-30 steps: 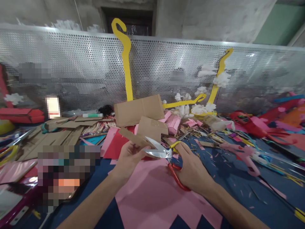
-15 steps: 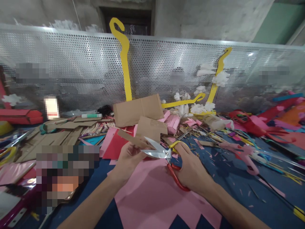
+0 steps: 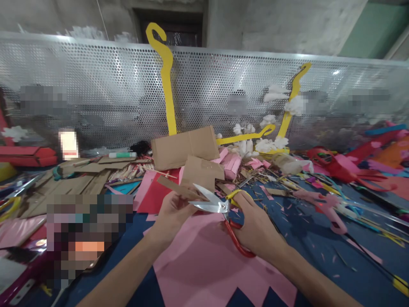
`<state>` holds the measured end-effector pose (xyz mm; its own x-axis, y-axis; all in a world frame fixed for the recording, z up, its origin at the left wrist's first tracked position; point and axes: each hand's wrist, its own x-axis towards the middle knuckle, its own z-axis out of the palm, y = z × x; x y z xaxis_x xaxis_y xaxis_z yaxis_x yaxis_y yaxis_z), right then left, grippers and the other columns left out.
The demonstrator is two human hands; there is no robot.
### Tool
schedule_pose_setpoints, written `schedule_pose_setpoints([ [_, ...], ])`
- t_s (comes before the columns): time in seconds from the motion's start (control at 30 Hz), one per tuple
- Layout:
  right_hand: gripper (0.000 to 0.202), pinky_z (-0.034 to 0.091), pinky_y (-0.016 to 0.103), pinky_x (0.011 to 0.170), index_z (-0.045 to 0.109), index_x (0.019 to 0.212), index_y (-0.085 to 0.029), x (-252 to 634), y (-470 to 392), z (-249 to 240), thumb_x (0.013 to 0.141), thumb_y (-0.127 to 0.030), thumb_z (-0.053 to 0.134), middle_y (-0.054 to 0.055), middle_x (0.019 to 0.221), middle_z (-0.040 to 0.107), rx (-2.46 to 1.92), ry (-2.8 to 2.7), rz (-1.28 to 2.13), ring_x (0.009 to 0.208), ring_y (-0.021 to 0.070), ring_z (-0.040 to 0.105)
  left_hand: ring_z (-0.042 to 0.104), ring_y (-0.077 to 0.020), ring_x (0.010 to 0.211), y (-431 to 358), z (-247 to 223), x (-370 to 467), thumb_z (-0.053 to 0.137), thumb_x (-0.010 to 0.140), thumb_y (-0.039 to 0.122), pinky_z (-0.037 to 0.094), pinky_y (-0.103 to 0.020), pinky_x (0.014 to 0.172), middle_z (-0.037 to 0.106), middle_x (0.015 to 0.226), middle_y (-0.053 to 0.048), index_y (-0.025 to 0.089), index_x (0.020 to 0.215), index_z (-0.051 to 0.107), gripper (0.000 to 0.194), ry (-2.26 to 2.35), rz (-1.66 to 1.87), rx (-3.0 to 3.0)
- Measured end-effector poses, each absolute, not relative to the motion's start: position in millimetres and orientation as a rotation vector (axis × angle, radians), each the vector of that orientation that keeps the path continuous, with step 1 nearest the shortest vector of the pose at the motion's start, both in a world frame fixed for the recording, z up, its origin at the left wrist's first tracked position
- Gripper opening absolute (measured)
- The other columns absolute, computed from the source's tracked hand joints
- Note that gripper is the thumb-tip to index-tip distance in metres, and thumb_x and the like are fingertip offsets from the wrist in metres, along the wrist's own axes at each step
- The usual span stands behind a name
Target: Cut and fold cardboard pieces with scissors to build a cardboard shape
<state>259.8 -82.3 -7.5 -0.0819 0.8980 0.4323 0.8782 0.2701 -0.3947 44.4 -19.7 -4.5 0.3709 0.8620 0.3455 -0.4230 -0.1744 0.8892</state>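
My left hand (image 3: 172, 213) pinches a narrow strip of brown cardboard (image 3: 175, 187) that slants up to the left. In my right hand (image 3: 255, 226) are scissors (image 3: 212, 202) with one yellow and one red handle. Their silver blades are apart, with the strip's near end between them. Both hands hover above a large pink paper sheet (image 3: 204, 264) lying on the blue table top (image 3: 319, 251).
Folded cardboard pieces (image 3: 185, 147) stand just behind the hands. Flat cardboard (image 3: 64, 185) lies at left, pink and red paper scraps (image 3: 153, 192) at centre. Yellow cut-outs (image 3: 168, 81) and white cotton tufts (image 3: 271, 145) lean on a perforated metal screen (image 3: 96, 89). Coloured scraps (image 3: 351, 170) clutter the right.
Almost nothing differs. The hands, strip and scissors keep their place, and the view has shifted very slightly.
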Motion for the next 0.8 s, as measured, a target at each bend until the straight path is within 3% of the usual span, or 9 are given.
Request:
schedule_pose_setpoints([
  [0.2, 0.027, 0.046, 0.034, 0.068, 0.047, 0.091, -0.023, 257.7, -82.8, -7.0, 0.076, -0.029, 0.069, 0.007, 0.096, 0.061, -1.609, -1.939, 0.05, 0.082, 0.0252, 0.06, 0.062, -0.0114, 0.074, -21.5, -2.4, 44.7, 0.076, 0.08, 0.014, 0.053, -0.022, 0.065, 0.064, 0.084, 0.0, 0.017, 0.081, 0.069, 0.007, 0.451, 1.211, 1.257],
  [0.43, 0.027, 0.044, 0.032, 0.065, 0.048, 0.091, -0.023, 258.5, -81.8, -10.1, 0.078, -0.033, 0.069, 0.007, 0.096, 0.062, -1.616, -1.919, 0.048, 0.079, 0.0236, 0.06, 0.069, -0.0169, 0.083, -24.1, 2.1, 47.0, 0.082, 0.075, 0.02, 0.059, -0.03, 0.077, 0.072, 0.086, -0.003, 0.017, 0.083, 0.074, 0.012, 0.502, 1.22, 1.202],
  [0.63, 0.026, 0.04, 0.029, 0.063, 0.044, 0.081, -0.024, 256.9, -81.2, -11.3, 0.077, -0.025, 0.07, 0.002, 0.083, 0.06, -1.586, -1.931, 0.112, 0.073, 0.0198, 0.054, 0.072, -0.0192, 0.083, -23.6, 0.4, 47.3, 0.085, 0.072, 0.023, 0.06, -0.033, 0.08, 0.077, 0.086, -0.005, 0.016, 0.086, 0.074, 0.02, 0.553, 1.232, 1.148],
  [0.8, 0.035, 0.033, 0.026, 0.057, 0.037, 0.073, -0.024, 254.7, -81.5, -10.6, 0.078, -0.03, 0.072, -0.002, 0.072, 0.052, -1.535, -1.944, 0.099, 0.063, 0.016, 0.044, 0.073, -0.0218, 0.089, -22.6, -0.3, 46.9, 0.082, 0.076, 0.025, 0.06, -0.035, 0.084, 0.078, 0.096, -0.008, 0.014, 0.092, 0.074, 0.021, 0.541, 1.204, 1.172],
])
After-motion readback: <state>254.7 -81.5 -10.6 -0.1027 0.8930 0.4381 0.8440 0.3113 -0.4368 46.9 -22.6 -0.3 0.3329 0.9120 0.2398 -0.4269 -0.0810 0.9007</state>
